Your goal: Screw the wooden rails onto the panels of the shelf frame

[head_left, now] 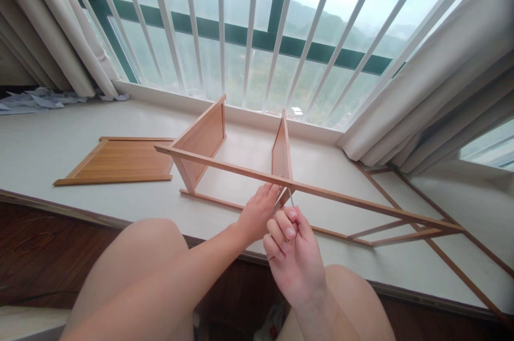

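We are looking down at our own two bare hands, just right of centre and low in the frame, working at a light-brown wooden frame point(361, 203) that lies on its side on a white window ledge point(36, 143). The wooden frame stretches from the centre to the right edge area.

Our right hand point(295, 255), palm towards us, has its fingers curled in and pinches a thin metal tool point(292, 197) between thumb and forefinger. The tool slants up to the long front rail point(225, 165), meeting it at a small dark fitting beside the middle panel point(281, 151).

Our left hand point(259, 212) reaches to the same joint from the left; its fingertips are partly hidden behind the rail, so we cannot tell whether they grip or only touch.

Another panel point(203, 143) stands at the wooden frame's left end. Left of centre, a loose panel point(132, 161) lies flat. More wooden bars point(461, 274) rest at lower right. Across the top, white bars point(220, 25) cross a window onto misty hills, between pale curtains point(60, 25). Our knees point(148, 250) show at the bottom.
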Action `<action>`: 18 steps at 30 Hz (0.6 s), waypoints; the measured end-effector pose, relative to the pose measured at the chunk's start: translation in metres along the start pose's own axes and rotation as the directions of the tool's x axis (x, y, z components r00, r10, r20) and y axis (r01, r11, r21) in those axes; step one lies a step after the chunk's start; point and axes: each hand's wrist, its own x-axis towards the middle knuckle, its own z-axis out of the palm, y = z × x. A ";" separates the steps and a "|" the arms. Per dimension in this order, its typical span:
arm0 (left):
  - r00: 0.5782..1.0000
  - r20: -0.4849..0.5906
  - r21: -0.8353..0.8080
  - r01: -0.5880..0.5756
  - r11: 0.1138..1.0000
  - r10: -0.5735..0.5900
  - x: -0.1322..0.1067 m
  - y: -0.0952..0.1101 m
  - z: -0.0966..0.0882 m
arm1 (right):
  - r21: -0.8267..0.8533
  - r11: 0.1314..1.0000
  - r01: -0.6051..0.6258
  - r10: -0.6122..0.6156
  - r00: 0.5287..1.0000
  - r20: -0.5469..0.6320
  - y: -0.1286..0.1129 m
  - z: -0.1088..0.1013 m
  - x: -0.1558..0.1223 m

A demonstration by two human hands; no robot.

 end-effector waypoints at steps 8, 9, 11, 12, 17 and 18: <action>1.000 -0.006 0.032 -0.002 0.999 0.002 0.000 -0.003 0.006 | 0.001 1.000 0.011 -0.011 1.000 0.029 0.001 0.001 0.000; 1.000 -0.009 0.035 -0.006 0.999 0.007 0.000 -0.003 0.006 | 0.001 1.000 0.015 -0.015 0.999 0.030 0.001 0.001 0.000; 1.000 -0.014 0.035 -0.016 0.999 0.016 0.000 -0.002 0.006 | 0.006 1.000 0.023 -0.023 0.999 0.029 0.001 0.003 0.001; 1.000 -0.016 0.035 -0.019 0.999 0.019 0.000 -0.001 0.006 | 0.013 1.000 0.027 -0.027 0.999 0.027 0.001 0.003 0.001; 1.000 -0.003 0.053 -0.017 0.998 0.017 0.000 0.000 0.003 | 0.057 0.998 0.039 -0.041 0.998 0.041 0.006 0.006 0.000; 1.000 0.004 0.065 -0.016 0.998 0.016 0.000 -0.001 0.003 | 0.067 0.997 0.031 -0.034 0.998 0.050 0.008 0.006 0.001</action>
